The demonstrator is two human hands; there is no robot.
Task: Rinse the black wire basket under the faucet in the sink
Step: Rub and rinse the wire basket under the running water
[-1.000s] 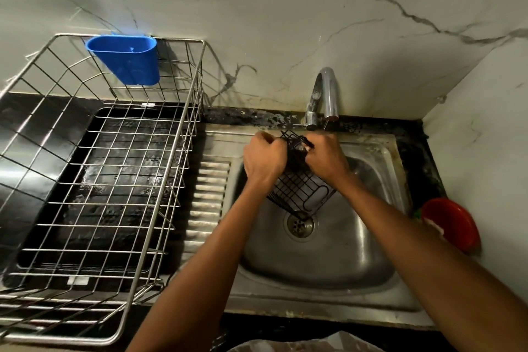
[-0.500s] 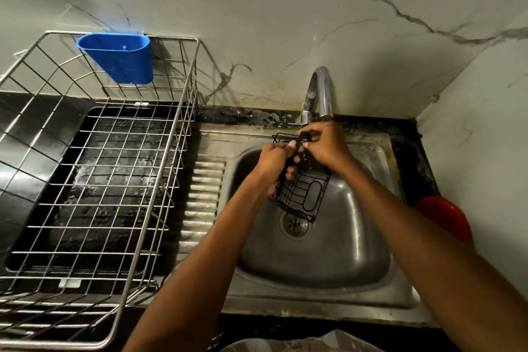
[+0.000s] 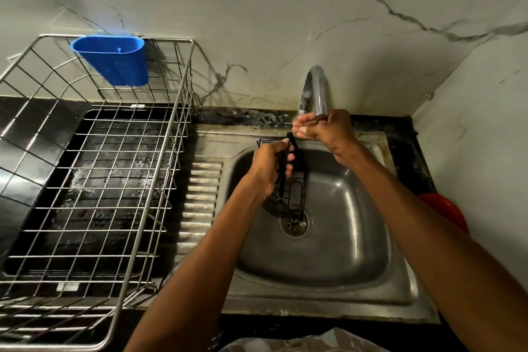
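Your right hand (image 3: pixel 328 130) has let go of the black wire basket (image 3: pixel 288 194) & now curls round the curved chrome faucet (image 3: pixel 315 91) spout. Left hand (image 3: pixel 270 167) alone grips the basket, upright over the steel sink (image 3: pixel 328 251); no water seen, so prob. turning it on or off.

I see the black wire basket (image 3: pixel 288 194) hanging tilted on edge over the steel sink (image 3: pixel 323 237), its low end just above the drain (image 3: pixel 293 224). It is a small mesh caddy with a solid black strip along its top. The curved chrome faucet (image 3: pixel 317 91) stands behind the bowl, well above the basket.
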